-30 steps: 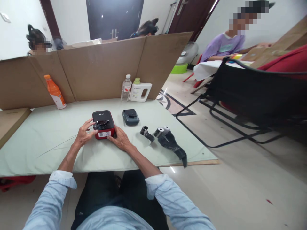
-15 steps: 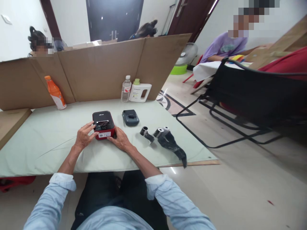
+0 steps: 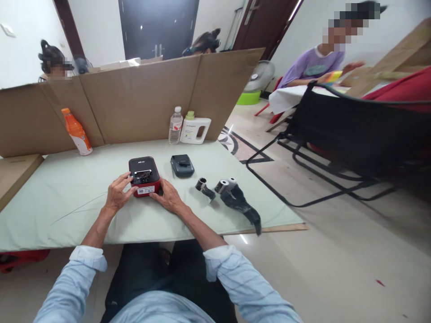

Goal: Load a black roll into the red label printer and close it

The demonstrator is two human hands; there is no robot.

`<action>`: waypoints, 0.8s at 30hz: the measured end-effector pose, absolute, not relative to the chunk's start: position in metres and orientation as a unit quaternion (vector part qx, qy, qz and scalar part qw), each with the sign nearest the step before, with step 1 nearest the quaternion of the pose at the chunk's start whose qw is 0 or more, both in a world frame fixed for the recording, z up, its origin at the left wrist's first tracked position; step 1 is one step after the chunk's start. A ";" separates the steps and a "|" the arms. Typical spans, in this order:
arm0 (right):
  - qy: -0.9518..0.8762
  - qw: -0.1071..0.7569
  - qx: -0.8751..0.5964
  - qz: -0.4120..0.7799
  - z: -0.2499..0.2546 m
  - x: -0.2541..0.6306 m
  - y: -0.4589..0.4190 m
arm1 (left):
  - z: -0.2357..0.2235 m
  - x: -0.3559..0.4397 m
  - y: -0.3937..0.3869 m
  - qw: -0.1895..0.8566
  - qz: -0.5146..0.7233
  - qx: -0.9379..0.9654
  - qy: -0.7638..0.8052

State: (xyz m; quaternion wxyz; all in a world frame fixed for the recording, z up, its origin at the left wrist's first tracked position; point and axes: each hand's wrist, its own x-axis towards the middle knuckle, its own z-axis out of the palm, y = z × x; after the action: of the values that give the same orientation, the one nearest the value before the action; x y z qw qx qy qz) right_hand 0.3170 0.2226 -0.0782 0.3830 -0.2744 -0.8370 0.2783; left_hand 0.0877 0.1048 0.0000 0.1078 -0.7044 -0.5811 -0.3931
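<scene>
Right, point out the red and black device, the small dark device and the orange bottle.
Red and black device [image 3: 140, 166]: head view, black top.
Small dark device [image 3: 183, 171]: head view, front side.
Orange bottle [image 3: 76, 131]: head view, orange body.

Printer [image 3: 144, 172] glossy black plastic, red sides; cardboard partition [image 3: 141, 98] matt; tablecloth [image 3: 101, 224] cloth.

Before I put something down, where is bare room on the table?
Bare cloth shows between the orange bottle and the red-and-black device, and between the cardboard box and the left hand, except a thin strand. Crowded: between it and the right hand, and around the ribbon rolls.
</scene>
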 end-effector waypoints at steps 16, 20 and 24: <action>-0.838 0.376 -0.279 0.282 -0.075 0.318 0.222 | 0.006 0.094 0.106 0.095 -0.376 -0.701 -0.598; -0.840 0.375 -0.276 0.279 -0.074 0.318 0.221 | 0.012 0.094 0.107 0.090 -0.356 -0.714 -0.596; -0.840 0.376 -0.277 0.276 -0.074 0.316 0.220 | 0.018 0.093 0.106 0.083 -0.344 -0.718 -0.599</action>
State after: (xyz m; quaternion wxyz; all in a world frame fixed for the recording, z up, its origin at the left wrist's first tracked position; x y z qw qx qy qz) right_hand 0.3165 0.2205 -0.0742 0.3763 -0.2769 -0.8399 0.2761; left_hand 0.0932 0.1058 0.0182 0.0832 -0.7184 -0.5986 -0.3444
